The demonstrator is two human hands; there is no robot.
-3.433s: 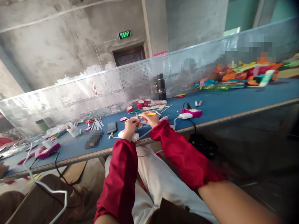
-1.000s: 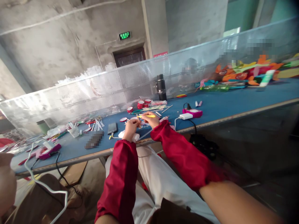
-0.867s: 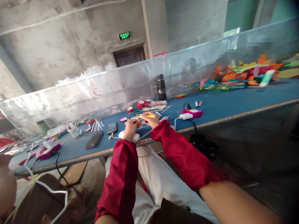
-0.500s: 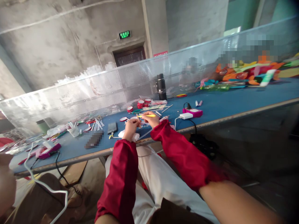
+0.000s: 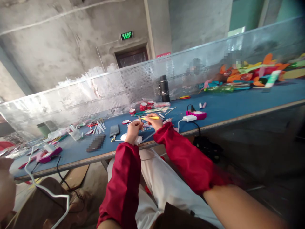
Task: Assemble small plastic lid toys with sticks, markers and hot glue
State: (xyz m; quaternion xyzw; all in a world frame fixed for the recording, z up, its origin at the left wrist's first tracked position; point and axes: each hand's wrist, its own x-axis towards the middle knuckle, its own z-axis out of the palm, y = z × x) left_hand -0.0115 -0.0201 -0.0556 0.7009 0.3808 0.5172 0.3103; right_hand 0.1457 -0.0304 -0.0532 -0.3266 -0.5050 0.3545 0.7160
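Observation:
Both my hands work close together over the near edge of the long blue table (image 5: 226, 109). My right hand (image 5: 153, 122) is closed around a thin yellow stick (image 5: 150, 118) that points left. My left hand (image 5: 133, 129) is closed in a pinch on a small colourful piece (image 5: 144, 126) held between the two hands; I cannot make out what it is. A white roll (image 5: 137, 140) lies just under my left wrist. Both forearms wear red sleeves.
A black flask (image 5: 164, 88) stands at the perforated metal screen behind the table. Red tape rolls (image 5: 143, 106), white sticks (image 5: 98, 127), a dark phone (image 5: 114, 130), a white charger (image 5: 189, 118) and a pink device (image 5: 196, 114) surround my hands. Colourful craft pieces (image 5: 247, 76) pile up far right. Another person sits at the left edge.
Hardly anything has moved. My hands stay at the same spot with only small finger motions on the piece and the yellow stick.

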